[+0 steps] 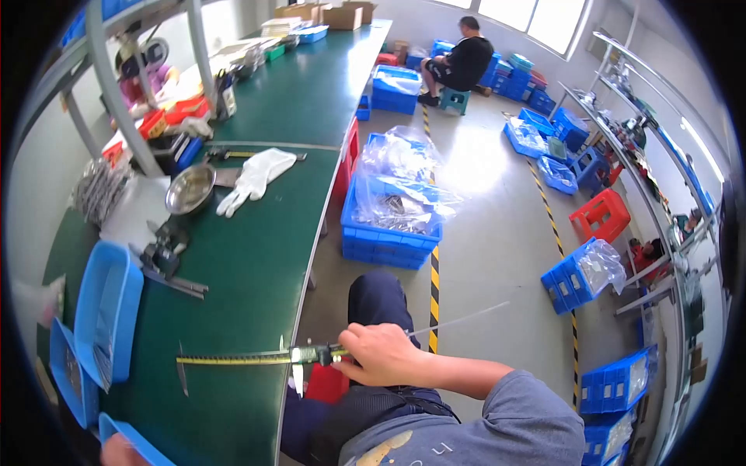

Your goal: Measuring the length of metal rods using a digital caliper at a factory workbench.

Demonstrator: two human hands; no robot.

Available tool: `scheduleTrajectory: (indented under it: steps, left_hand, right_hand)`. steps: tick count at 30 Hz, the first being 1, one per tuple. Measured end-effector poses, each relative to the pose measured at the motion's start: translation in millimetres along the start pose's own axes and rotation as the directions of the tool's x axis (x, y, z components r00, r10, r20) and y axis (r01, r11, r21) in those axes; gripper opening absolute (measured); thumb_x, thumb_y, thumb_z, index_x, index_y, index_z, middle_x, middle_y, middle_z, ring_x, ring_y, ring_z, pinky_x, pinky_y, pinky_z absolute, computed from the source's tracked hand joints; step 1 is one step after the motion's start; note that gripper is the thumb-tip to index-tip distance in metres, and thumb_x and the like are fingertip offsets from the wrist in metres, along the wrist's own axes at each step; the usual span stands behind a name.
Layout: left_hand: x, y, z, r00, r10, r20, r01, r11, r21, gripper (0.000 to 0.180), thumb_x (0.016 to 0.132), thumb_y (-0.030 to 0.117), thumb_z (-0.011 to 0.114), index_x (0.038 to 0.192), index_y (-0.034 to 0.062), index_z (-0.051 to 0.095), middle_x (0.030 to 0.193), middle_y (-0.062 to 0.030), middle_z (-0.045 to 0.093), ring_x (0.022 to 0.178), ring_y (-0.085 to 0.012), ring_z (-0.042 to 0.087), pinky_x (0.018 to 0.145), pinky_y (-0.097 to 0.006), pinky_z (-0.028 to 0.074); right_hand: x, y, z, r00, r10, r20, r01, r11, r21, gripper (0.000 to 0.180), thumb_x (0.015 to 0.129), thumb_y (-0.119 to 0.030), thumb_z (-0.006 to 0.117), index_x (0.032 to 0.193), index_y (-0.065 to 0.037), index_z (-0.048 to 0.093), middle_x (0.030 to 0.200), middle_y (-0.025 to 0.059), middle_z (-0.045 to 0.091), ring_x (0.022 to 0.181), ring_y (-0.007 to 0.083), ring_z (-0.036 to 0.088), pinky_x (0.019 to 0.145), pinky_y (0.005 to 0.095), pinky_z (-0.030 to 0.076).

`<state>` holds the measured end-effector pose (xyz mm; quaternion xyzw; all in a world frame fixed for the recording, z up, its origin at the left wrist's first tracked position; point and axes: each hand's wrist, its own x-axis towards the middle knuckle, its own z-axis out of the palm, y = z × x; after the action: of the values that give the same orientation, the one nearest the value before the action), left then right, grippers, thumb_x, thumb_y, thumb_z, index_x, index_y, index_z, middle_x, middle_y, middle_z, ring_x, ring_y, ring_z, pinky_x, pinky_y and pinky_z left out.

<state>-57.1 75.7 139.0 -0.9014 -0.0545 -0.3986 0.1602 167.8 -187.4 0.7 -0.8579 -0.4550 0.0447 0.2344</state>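
Note:
My right hand (pixel 381 353) is closed around the slider end of a caliper (pixel 241 359) with a yellow-edged dark scale. The caliper reaches left over the green bench, its jaws spread far apart. A thin rod sticks out from its other end, past my hand and over the floor. My left hand (pixel 120 450) shows only in part at the lower left edge, smeared by motion. It is at a light blue tray (pixel 144 444), and its fingers cannot be made out. Two more light blue trays, a long one (pixel 134 311) and a lower one (pixel 58 353) holding thin metal parts, stand beyond it.
On the green bench (pixel 241 256) lie a metal bowl (pixel 190 189), a white glove (pixel 260 177), another caliper (pixel 233 154) and a dark clamp-like device (pixel 165 247). Blue crates (pixel 388 245) with bagged parts stand on the floor. A person (pixel 466 58) sits on a stool farther off.

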Motion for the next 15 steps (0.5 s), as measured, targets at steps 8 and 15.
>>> scheduleTrajectory:
  steps: [8,15]
  left_hand:
    - [-36.8,95.7,94.4,0.951,0.3,-0.071,-0.299,0.843,-0.446,0.019,0.073,0.014,0.066,0.091,0.0072,0.065,0.089,-0.0048,0.062,0.081,-0.0208,0.062,0.074,-0.035,0.056]
    - [-52.2,112.1,112.7,0.981,0.17,-0.098,-0.195,0.884,-0.425,0.017,0.074,0.018,0.067,0.088,0.0091,0.063,0.088,-0.0015,0.06,0.079,-0.0171,0.059,0.071,-0.034,0.055]
  right_hand:
    - [-1.5,2.8,-9.8,0.99,-0.025,-0.136,0.036,0.996,0.078,0.026,0.073,-0.024,0.072,0.09,-0.006,0.064,0.076,0.0093,0.062,0.062,0.0256,0.063,0.054,0.0353,0.049]
    - [-1.8,5.1,-16.0,0.995,-0.006,-0.098,0.01,0.999,0.05,0.026,0.073,-0.02,0.074,0.091,-0.005,0.063,0.071,0.0071,0.059,0.057,0.0207,0.06,0.052,0.0302,0.045]
